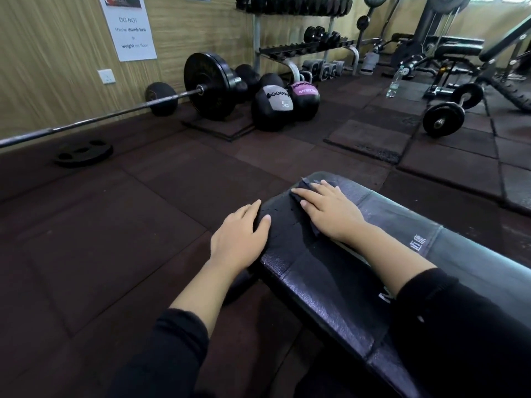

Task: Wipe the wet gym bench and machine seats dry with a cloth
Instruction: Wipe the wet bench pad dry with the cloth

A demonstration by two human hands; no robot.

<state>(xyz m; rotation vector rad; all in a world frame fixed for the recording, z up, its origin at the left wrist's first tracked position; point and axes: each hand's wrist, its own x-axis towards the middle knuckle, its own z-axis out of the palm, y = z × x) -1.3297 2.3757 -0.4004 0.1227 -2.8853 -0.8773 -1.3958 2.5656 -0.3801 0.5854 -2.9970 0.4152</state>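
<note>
"DO NOT" on wall notice; "5KG" on medicine ball

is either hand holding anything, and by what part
Nothing is gripped: right hand presses the cloth flat; left hand rests on the bench edge.

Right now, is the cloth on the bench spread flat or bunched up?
Mostly flat: the cloth lies pressed under the right hand on the bench; only its far corner lifts.

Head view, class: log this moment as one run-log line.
step: wiping bench | right hand: flat on cloth at bench end | left hand: on bench's edge | droplets visible
</note>
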